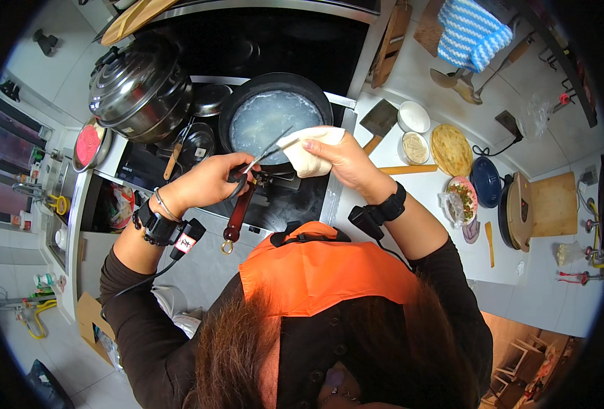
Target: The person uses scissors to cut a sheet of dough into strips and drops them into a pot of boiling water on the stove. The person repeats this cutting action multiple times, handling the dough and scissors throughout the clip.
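Note:
My left hand (pixel 212 179) holds black-handled scissors (pixel 267 152) at the handles, with the blades pointing up and right beside the dough. A folded piece of pale dough (pixel 309 153) is gripped in my right hand (pixel 353 163), its thumb on top. Both hands are above the near rim of a dark pan (pixel 225 120) on the stove. Whitish, cloudy liquid (pixel 273 120) fills much of the pan. Its reddish-brown handle (pixel 240 212) points towards me, below my left hand. Whether the blades touch the dough cannot be told.
Left of the pan stand a large steel pot (pixel 143 97) and a glass lid (pixel 198 142). On the right counter are a spatula (pixel 378 120), white bowls (pixel 413 117), a rolling pin (pixel 409 169), a round flatbread (pixel 451 150), a blue dish (pixel 486 181) and an electric griddle (pixel 517 212).

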The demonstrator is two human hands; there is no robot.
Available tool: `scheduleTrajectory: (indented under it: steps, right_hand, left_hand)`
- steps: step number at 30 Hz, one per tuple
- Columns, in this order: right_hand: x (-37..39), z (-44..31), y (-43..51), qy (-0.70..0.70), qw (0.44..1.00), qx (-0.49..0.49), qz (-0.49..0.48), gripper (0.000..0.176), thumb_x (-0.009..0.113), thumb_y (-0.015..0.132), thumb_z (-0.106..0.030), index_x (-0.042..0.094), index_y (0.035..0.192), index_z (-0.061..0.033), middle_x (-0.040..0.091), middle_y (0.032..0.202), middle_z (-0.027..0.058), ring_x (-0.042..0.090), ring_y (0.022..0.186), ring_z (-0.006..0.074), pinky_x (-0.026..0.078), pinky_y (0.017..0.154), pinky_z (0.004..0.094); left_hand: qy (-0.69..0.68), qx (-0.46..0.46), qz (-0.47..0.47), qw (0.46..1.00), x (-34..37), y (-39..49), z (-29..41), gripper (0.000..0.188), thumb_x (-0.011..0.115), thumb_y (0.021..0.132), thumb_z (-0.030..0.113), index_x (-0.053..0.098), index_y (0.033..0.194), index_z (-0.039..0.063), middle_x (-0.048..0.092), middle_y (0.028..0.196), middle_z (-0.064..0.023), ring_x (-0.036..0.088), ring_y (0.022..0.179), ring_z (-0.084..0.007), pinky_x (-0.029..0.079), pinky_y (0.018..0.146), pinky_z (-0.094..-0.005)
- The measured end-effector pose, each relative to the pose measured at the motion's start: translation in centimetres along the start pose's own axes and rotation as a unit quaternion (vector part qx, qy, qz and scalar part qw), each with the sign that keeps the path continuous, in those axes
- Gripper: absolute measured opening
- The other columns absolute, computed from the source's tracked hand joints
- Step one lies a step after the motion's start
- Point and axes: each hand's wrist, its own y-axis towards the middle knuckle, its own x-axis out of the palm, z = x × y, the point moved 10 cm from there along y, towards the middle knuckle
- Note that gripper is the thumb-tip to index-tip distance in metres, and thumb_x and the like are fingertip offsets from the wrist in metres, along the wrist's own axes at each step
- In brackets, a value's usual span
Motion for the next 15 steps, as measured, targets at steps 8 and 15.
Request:
scheduleTrajectory:
  steps: [8,15]
  right_hand:
    - [0.3,1.2,0.8,-0.042,0.998,0.036,-0.010,0.031,0.071,0.088,-0.012,0.065,0.114,0.0040,0.070,0.107,0.0105,0.068,0.093,0.0160,0.053,0.082,0.0263]
    - [-0.4,2.1,1.4,-0.062,0.995,0.074,-0.004,0.033,0.073,0.088,-0.016,0.065,0.114,0.0037,0.070,0.104,0.0101,0.068,0.091,0.0151,0.055,0.080,0.0268]
  left_hand:
    - [0.045,-0.003,-0.010,0.999,0.1,0.7,-0.3,0.025,0.064,0.091,0.002,0.059,0.116,0.000,0.062,0.091,0.0004,0.055,0.082,-0.0050,0.048,0.076,-0.0212]
    - [0.056,-0.022,-0.019,0.998,-0.4,0.4,-1.2,0.026,0.064,0.088,-0.002,0.059,0.114,-0.001,0.063,0.084,0.0000,0.055,0.074,-0.0060,0.048,0.072,-0.0223]
